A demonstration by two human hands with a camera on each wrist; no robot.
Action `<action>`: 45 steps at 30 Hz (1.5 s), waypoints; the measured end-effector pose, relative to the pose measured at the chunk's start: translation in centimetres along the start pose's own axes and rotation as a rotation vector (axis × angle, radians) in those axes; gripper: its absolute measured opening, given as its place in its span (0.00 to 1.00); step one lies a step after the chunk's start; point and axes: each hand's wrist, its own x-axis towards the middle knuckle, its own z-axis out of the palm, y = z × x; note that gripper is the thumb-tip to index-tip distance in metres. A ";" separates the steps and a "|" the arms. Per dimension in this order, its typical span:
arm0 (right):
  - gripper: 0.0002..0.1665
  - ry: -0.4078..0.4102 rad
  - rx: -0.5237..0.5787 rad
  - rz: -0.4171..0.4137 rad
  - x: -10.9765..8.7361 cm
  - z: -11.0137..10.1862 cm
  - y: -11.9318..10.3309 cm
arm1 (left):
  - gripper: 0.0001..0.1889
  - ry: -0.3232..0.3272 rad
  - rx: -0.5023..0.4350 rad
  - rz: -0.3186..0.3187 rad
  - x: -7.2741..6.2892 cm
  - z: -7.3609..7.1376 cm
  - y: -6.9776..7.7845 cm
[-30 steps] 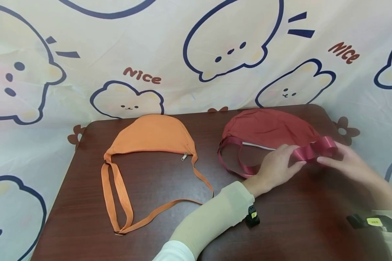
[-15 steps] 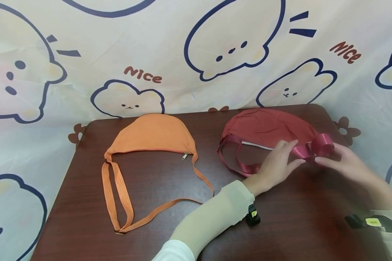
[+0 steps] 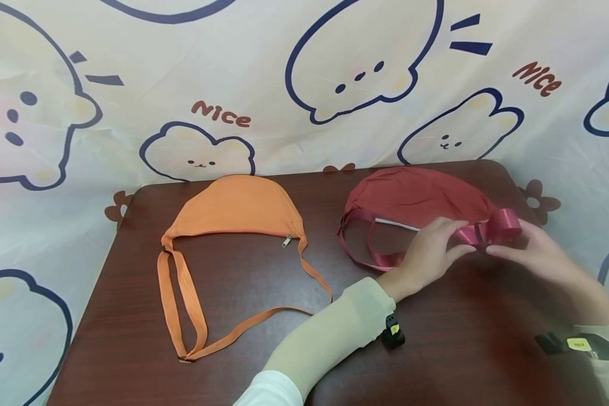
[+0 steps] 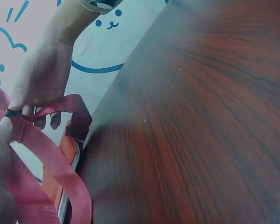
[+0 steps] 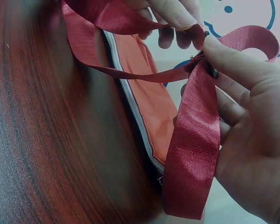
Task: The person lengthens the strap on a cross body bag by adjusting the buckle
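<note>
A red waist bag lies at the back right of the table, its pale zip edge facing the near side. Its shiny red webbing strap is bunched between both hands, with loops hanging down. My right hand pinches the strap at a small dark buckle between thumb and fingers. Just left of it, my left hand pinches the strap close to that buckle, thumb and fingertips on the webbing. In the left wrist view, thumbs of both hands meet near the buckle.
An orange waist bag lies at the left of the brown table, its strap looped toward the near side and passing beside my left forearm. A printed cloth hangs behind the table.
Both hands stay almost in place at the strap. The loop by the right hand has shifted slightly, and the dark buckle shows more clearly between the fingertips. Both bags lie still.
</note>
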 end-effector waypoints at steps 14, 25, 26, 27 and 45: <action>0.33 0.024 0.013 -0.063 0.3 0.0 0.1 | 0.30 -0.016 -0.011 -0.015 0.1 -0.3 0.0; 0.37 0.015 0.018 -0.108 0.0 0.1 0.1 | 0.33 -0.056 0.051 0.017 0.5 -0.1 0.5; 0.37 0.016 0.016 -0.115 0.0 0.1 0.1 | 0.33 -0.062 0.050 0.011 0.5 -0.1 0.6; 0.37 0.016 0.017 -0.121 0.0 0.2 0.1 | 0.33 -0.067 0.049 0.004 0.5 0.0 0.7; 0.36 -0.002 0.035 -0.142 -0.1 0.0 0.2 | 0.30 -0.066 0.015 0.012 0.7 0.1 0.9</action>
